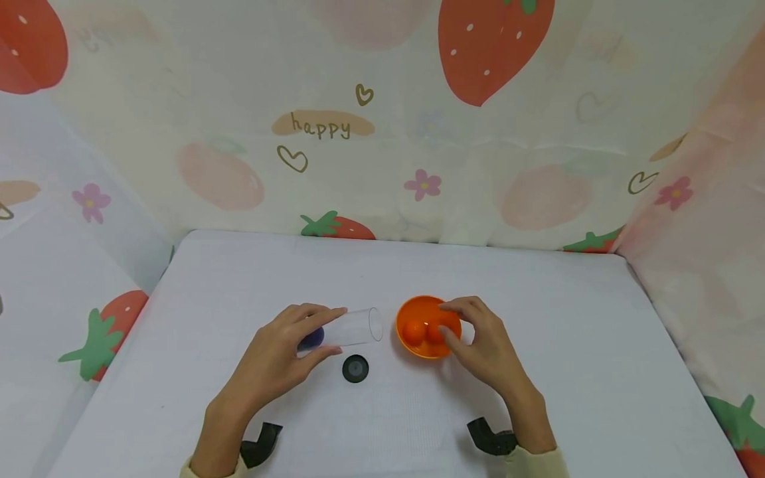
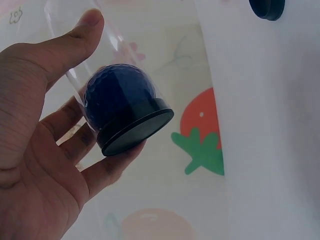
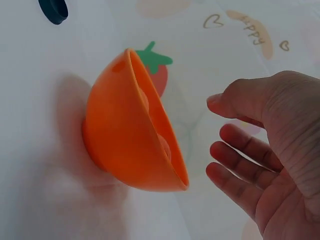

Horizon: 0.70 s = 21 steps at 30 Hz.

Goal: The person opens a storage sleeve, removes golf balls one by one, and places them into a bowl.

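Note:
My left hand (image 1: 271,362) grips a clear plastic tube (image 1: 355,326) lying sideways above the table, its open end toward the right. Inside the tube's other end sits a dimpled dark blue ball (image 2: 117,92), against a black cap (image 2: 139,131) that closes that end. A loose black cap (image 1: 355,368) lies on the table below the tube. To the right stands an orange bowl (image 1: 408,309) holding two orange balls (image 1: 414,332). Over the bowl's right rim hovers my right hand (image 1: 491,348), thumb and fingers spread apart, with nothing between them.
A white table (image 1: 251,265) lies beneath everything. Behind it and at both sides hangs a pale cloth (image 1: 227,99) printed with strawberries and hearts. Black curved pieces (image 1: 261,446) show at both wrists.

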{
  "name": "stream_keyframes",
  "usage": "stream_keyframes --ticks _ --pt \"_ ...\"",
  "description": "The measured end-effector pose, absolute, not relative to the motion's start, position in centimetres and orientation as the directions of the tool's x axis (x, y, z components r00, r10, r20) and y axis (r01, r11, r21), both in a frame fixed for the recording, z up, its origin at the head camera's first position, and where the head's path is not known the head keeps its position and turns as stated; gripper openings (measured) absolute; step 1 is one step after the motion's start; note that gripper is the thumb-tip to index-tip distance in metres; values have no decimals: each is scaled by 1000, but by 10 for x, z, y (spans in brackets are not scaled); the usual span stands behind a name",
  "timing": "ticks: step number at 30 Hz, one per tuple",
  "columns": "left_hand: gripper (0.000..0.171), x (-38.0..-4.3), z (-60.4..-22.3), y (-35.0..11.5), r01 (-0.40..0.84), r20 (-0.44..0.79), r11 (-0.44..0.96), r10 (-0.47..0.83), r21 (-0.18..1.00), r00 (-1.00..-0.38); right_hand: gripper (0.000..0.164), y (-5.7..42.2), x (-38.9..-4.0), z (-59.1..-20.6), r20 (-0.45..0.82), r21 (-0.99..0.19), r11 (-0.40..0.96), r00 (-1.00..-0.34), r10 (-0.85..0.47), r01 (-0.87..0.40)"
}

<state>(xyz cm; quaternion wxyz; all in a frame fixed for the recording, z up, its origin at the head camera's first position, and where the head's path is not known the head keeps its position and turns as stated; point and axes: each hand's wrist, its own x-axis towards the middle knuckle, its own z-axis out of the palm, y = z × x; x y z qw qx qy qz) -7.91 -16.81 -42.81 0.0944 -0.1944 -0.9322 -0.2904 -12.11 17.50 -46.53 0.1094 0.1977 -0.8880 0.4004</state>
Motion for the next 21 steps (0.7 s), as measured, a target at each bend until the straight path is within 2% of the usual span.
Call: stream_keyframes --ticks 10,21 --pt "58 -80 -428 -169 424 293 741 311 520 -904 30 172 -120 -466 399 -669 568 -876 -270 -480" --pt "60 -79 -430 -169 459 314 761 345 458 -885 29 165 -117 -464 378 -709 523 -881 -283 -473"
